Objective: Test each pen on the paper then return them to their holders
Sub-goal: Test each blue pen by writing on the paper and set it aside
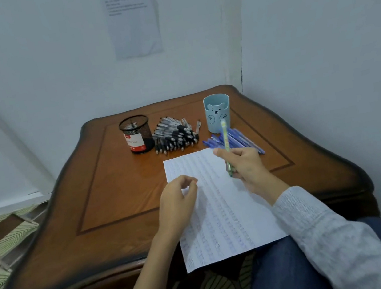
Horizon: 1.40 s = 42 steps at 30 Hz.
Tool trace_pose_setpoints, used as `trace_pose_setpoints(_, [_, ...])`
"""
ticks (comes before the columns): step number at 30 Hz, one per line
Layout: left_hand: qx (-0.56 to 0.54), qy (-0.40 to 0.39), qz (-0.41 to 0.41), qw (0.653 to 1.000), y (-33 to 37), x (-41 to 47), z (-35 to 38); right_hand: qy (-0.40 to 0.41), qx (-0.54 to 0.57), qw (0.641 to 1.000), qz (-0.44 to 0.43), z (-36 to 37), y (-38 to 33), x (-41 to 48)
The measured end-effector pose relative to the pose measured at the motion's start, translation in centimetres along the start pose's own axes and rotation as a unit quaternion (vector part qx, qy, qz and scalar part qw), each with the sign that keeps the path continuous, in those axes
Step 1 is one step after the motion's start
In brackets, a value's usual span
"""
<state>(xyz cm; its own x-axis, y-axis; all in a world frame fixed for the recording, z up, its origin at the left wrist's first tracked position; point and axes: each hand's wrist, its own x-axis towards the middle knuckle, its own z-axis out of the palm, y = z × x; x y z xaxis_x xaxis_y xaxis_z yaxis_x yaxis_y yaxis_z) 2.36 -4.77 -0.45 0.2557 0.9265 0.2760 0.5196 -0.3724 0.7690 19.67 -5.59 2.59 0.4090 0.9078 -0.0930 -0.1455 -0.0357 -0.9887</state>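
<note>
A lined sheet of paper [222,213], covered in blue scribbles, lies on the wooden table [106,186] and overhangs its front edge. My right hand [244,166] grips a light green pen [225,139], tip down over the paper's right edge, the barrel pointing up. My left hand [177,198] rests on the paper's left side with its fingers loosely curled, holding nothing. A pile of black pens [175,134] lies beside a black mesh holder [136,135]. Several blue pens [235,140] lie in front of a light blue bear holder [217,112].
The table stands in a corner, with walls close behind and to the right. A printed sheet [132,19] is taped to the back wall. Patterned floor tiles [3,236] show to the left. My knee in blue jeans [290,270] is under the table's front edge.
</note>
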Motion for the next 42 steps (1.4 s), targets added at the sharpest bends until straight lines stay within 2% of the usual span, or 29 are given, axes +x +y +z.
trace_pose_setpoints(5, [0.006, -0.015, 0.012, 1.000, -0.6, 0.7, 0.7, -0.036, -0.001, 0.998, 0.055, 0.2, 0.7, 1.4])
trace_pose_setpoints(12, [0.078, -0.043, 0.094, 0.992, -1.4, 1.8, 1.5, -0.034, -0.137, 0.989, -0.036, 0.0, 2.1, 3.1])
trace_pose_setpoints(17, [0.097, -0.027, 0.102, 0.990, -1.5, 1.6, 1.7, 0.042, -0.177, 0.977, -0.110, 0.9, 2.8, 3.8])
trace_pose_setpoints(20, [0.100, -0.027, 0.099, 0.990, -1.7, 1.7, 1.9, 0.025, -0.223, 0.963, -0.149, 1.1, 3.4, 3.8])
trace_pose_setpoints(23, [0.098, -0.028, 0.096, 0.990, -1.8, 1.7, 1.9, 0.001, -0.223, 0.961, -0.165, 0.8, 3.8, 3.9])
trace_pose_setpoints(32, [0.094, -0.027, 0.096, 0.991, -1.7, 1.7, 1.9, -0.005, -0.199, 0.967, -0.158, 0.7, 4.0, 4.2])
trace_pose_setpoints(42, [0.096, -0.026, 0.097, 0.990, -1.7, 1.6, 1.9, -0.031, -0.238, 0.957, -0.165, 0.9, 4.3, 4.5])
